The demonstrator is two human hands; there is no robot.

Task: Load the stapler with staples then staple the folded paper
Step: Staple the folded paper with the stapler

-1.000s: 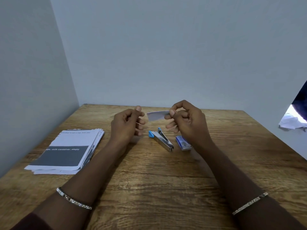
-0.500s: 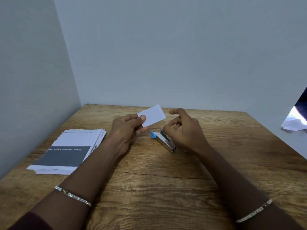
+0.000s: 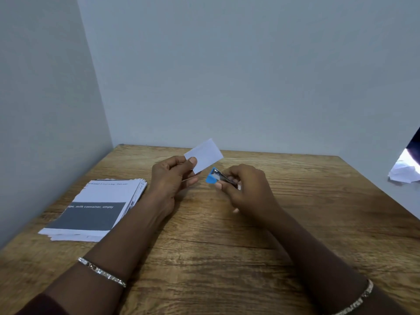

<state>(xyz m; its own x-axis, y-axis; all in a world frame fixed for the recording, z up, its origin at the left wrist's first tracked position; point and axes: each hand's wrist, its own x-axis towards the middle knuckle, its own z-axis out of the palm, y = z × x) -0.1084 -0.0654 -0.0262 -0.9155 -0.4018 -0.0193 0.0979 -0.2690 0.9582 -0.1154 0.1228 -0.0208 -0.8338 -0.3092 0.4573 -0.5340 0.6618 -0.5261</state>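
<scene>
**Paper in one hand, stapler in the other**

We see a big wooden table (image 3: 227, 258) with two arms reaching over it. A stack of printed sheets (image 3: 97, 208) lies flat on the table, to the left of the left hand's grip and apart from it.

The left hand (image 3: 170, 178) pinches the folded paper (image 3: 205, 155) by its lower left corner, thumb on top and fingers behind. The small white paper sticks up and to the right from that pinch.

The right hand (image 3: 245, 189) has its fingers curled tight around the stapler (image 3: 217, 177). The stapler's blue end pokes out to the left of this grip, just beside the bottom edge of the paper. We cannot tell if the two touch.

Each wrist has a thin shiny bracelet (image 3: 102, 272), well back from the grips.
</scene>
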